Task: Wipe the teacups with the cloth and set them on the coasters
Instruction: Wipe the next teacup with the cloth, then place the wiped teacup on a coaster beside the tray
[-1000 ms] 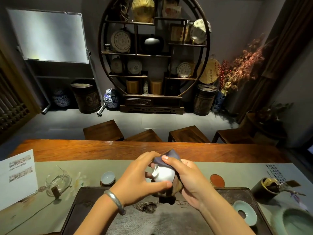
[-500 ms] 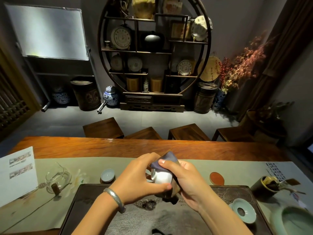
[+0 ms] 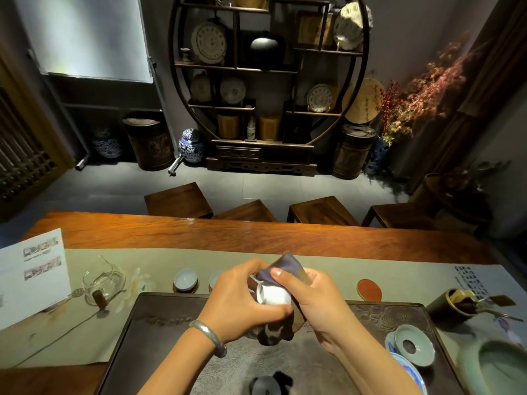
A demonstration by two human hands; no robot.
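Both hands work above the tray (image 3: 171,317); left hand (image 3: 242,300) grips a white cup (image 3: 272,295); right hand (image 3: 316,300) pinches the cloth (image 3: 281,267) round it.

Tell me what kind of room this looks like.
Probably a tea room or tea house. A dark tea tray sits on a long wooden table, with small teacups on coasters, and a round display shelf of plates and jars stands against the far wall.
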